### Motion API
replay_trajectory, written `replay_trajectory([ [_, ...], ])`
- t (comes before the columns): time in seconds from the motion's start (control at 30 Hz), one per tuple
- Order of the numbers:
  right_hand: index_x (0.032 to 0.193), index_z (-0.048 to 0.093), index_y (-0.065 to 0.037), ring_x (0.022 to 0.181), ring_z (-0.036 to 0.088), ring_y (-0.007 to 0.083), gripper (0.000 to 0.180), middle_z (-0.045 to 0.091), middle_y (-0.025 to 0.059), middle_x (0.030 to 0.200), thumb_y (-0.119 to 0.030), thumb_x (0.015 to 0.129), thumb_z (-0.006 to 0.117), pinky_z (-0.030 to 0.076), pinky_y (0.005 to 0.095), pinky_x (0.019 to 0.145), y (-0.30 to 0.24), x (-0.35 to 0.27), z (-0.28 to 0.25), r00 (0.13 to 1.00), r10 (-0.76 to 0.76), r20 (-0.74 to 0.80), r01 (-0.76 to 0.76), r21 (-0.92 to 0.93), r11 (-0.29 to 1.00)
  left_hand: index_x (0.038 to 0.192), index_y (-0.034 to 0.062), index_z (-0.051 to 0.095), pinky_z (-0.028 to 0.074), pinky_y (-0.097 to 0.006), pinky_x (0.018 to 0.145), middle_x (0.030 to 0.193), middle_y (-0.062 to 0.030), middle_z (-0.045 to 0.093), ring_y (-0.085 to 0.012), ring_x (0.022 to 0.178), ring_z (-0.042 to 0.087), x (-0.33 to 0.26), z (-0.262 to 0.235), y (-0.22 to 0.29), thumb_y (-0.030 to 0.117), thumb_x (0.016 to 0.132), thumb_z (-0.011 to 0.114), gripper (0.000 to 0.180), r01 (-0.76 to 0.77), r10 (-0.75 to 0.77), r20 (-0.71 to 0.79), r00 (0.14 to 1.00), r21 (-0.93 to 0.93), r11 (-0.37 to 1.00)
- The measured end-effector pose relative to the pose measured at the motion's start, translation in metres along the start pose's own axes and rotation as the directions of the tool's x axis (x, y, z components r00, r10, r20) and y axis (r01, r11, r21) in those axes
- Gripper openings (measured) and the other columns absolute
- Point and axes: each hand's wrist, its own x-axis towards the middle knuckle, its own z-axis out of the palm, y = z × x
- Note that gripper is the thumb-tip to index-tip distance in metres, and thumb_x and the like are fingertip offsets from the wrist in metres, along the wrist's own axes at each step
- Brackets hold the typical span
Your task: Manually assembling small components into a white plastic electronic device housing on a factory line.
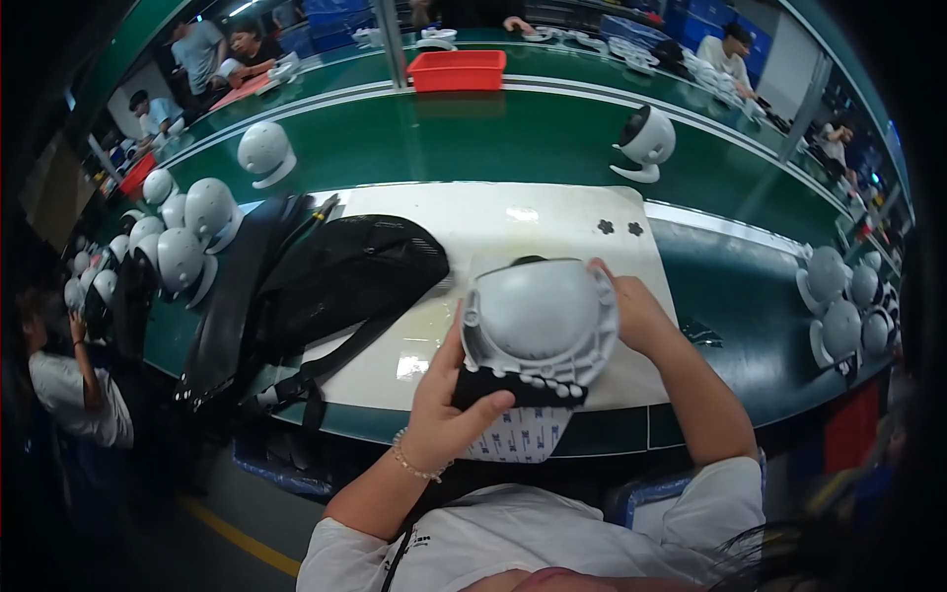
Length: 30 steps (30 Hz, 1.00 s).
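Observation:
A white dome-shaped plastic housing (541,311) with a ribbed rim is held up before me, over the pale work mat (567,212). My left hand (456,405) grips its left side, thumb lying across a black strip with white round dots (523,387) along the housing's lower edge. At the upper right rim, my right hand (631,308) has its fingers against the housing; some fingertips are hidden behind it. Below the black strip shows a white sheet with blue print (518,434), near the table's front edge.
A black bag (345,266) with straps lies left on the mat. Several white round units (181,259) crowd the far left, with more (841,328) at right. Single units stand on the green belt (464,128). A red bin (457,71) sits beyond. Two small dark parts (620,228) lie right.

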Motion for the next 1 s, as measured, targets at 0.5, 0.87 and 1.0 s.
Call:
replay_trajectory([
  [0.5,0.057,0.053,-0.001,0.047,0.041,0.0117,0.059,0.046,0.0044,0.049,-0.049,0.089,0.045,0.036,0.0271,0.047,0.005,-0.015,-0.011,0.999,0.015,-0.045,-0.015,-0.003,1.0,0.137,-0.0036,0.022,0.034,-0.027,0.093,0.133,-0.0161,0.037,-0.0147,0.114,0.041,0.01,-0.011,-0.014,0.013,0.076,0.069,0.079,-0.095,0.095,0.006,0.995,0.036,0.995],
  [0.87,0.089,0.062,-0.01,0.075,0.056,0.0184,0.029,0.061,-0.0005,0.09,-0.025,0.067,0.075,0.041,0.0289,0.063,-0.039,-0.076,0.025,0.378,-0.926,0.016,0.878,-0.324,0.353,0.079,0.0014,0.06,0.042,-0.027,0.066,0.083,-0.0066,0.057,-0.0186,0.076,0.053,-0.023,-0.002,0.004,0.007,0.068,0.073,0.019,-0.307,0.332,-0.047,0.942,0.274,0.911],
  [1.0,0.093,0.061,-0.008,0.072,0.056,0.0216,0.028,0.06,0.0034,0.083,-0.019,0.07,0.073,0.042,0.0324,0.061,-0.032,-0.075,0.026,0.445,-0.895,0.039,0.895,-0.059,0.443,0.085,-0.0005,0.06,0.045,-0.027,0.071,0.09,-0.0116,0.061,-0.018,0.081,0.058,-0.022,-0.003,0.003,0.006,0.069,0.073,0.022,-0.226,0.213,0.092,0.973,0.163,0.961],
])
